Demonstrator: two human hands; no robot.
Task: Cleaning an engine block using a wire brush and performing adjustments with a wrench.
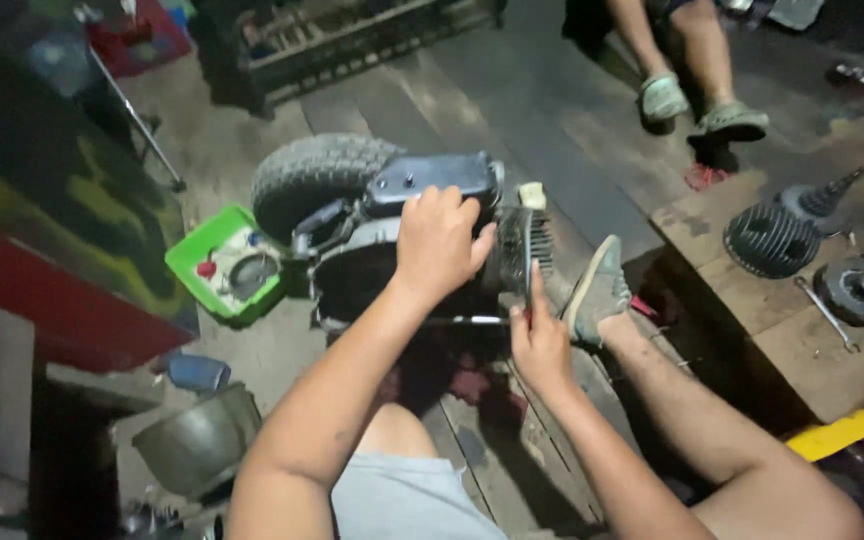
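A small engine assembly (pixel 352 265) with a knobby tyre (pixel 307 175) and a finned cylinder (pixel 532 240) lies on the wooden floor in front of me. My left hand (pixel 437 245) rests on top of the engine casing, its fingers curled over the dark metal. My right hand (pixel 537 335) grips a thin tool (pixel 530 285) that points up at the finned cylinder. A slim metal rod (pixel 472 320) sticks out of the engine just left of my right hand. My own foot in a grey shoe (pixel 600 290) braces against the engine's right side.
A green tray (pixel 197 250) of small parts sits left of the tyre. On the right lie a loose finned cylinder (pixel 772 240), a round engine part (pixel 857 290) and a wrench (pixel 827 315). Another person's feet (pixel 697 105) rest at the top. A metal pot (pixel 197 440) stands lower left.
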